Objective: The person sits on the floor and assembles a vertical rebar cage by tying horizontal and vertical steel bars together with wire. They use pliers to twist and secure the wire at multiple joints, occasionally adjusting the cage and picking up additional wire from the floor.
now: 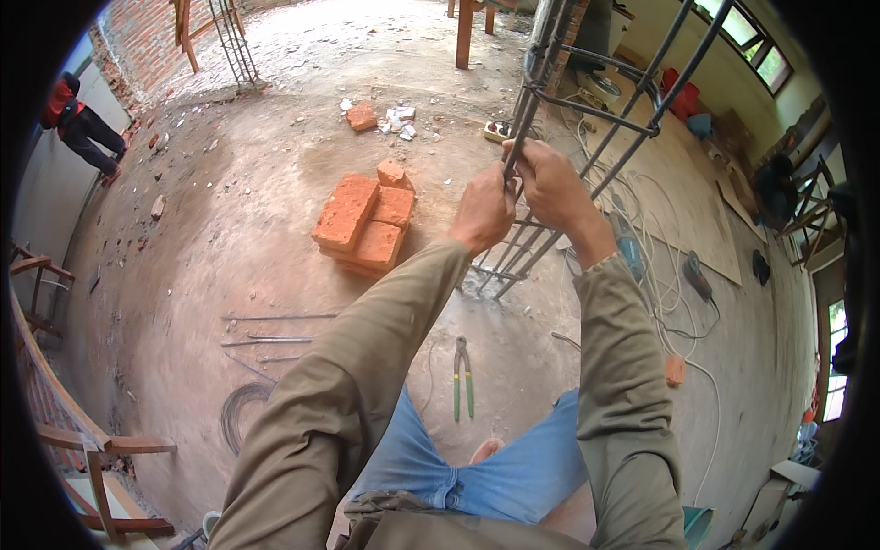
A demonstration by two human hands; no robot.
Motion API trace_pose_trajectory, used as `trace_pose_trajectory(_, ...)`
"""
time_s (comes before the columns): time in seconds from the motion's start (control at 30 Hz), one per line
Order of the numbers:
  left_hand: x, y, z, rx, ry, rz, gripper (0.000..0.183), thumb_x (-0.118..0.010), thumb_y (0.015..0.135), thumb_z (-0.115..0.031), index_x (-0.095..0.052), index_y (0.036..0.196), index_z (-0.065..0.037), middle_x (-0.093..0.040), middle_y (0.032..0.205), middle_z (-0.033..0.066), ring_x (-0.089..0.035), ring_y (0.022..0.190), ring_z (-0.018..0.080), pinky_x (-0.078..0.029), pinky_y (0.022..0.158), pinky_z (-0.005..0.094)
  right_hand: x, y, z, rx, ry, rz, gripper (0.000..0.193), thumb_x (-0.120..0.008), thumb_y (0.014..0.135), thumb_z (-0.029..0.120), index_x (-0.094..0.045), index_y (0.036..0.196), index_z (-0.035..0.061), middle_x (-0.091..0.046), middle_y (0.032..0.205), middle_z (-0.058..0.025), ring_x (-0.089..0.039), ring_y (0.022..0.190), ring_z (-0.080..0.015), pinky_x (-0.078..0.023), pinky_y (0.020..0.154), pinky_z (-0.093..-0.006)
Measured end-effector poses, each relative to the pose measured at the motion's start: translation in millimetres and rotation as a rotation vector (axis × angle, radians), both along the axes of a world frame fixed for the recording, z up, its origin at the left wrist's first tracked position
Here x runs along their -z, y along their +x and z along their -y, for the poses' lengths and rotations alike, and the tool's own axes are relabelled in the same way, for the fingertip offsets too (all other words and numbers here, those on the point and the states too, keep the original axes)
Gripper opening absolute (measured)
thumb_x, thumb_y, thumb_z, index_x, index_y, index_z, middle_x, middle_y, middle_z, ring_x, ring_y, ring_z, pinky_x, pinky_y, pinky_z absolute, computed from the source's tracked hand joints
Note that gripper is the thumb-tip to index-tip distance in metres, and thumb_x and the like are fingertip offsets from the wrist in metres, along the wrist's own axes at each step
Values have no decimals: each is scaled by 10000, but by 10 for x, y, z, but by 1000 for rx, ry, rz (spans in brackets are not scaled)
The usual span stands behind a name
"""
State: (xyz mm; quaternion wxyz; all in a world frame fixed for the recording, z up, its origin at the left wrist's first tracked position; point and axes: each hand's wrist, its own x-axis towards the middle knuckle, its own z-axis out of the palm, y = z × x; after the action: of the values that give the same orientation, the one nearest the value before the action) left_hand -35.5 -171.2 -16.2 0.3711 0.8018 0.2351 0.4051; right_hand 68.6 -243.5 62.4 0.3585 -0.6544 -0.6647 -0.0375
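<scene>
A cage of dark steel rebar [600,174] rises from the floor in front of me, its upright bars joined by square ties. My left hand [486,209] is closed at the nearest left upright, fingertips pressed against the bar. Just right of it and slightly higher, my right hand [555,190] has its fingers curled round the same bar. Whether a thin wire lies between the fingers is too small to tell. Green-handled pincers [464,378] lie on the floor below the cage, between my arms.
Orange bricks [353,215] are stacked left of the cage. Loose steel rods [275,340] and a wire coil [243,412] lie by my left sleeve. Cables [674,302] and an angle grinder [697,275] are on the right. A person [84,128] stands at far left.
</scene>
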Motion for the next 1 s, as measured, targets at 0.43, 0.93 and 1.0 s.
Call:
trace_pose_trajectory(0.43,103,62,11,12,-99,60,171,-457,1007,-165,-573,1043,-44,-634,756,116,-649,715,240,-492,655,393,935,376,700,236,147,-516,877,-776,848,295,-275,1483,-45,-475,1306,-151,-499,1147,-253,-454,954,-378)
trace_pose_trajectory(0.93,187,122,0,95,-297,207,485,-462,1006,-522,-522,911,-51,-503,705,67,-502,660,172,-407,591,339,908,355,735,240,334,-360,630,-740,873,359,-488,1311,-18,-536,1184,-143,-526,1110,-260,-427,952,-376)
trace_pose_trajectory(1.0,217,154,-23,73,-231,227,499,-418,1004,-561,-495,913,-76,-411,675,-33,-417,617,61,-369,544,248,1078,259,893,353,490,-285,675,-727,875,346,-437,1362,-20,-506,1238,-145,-515,1112,-263,-426,946,-382)
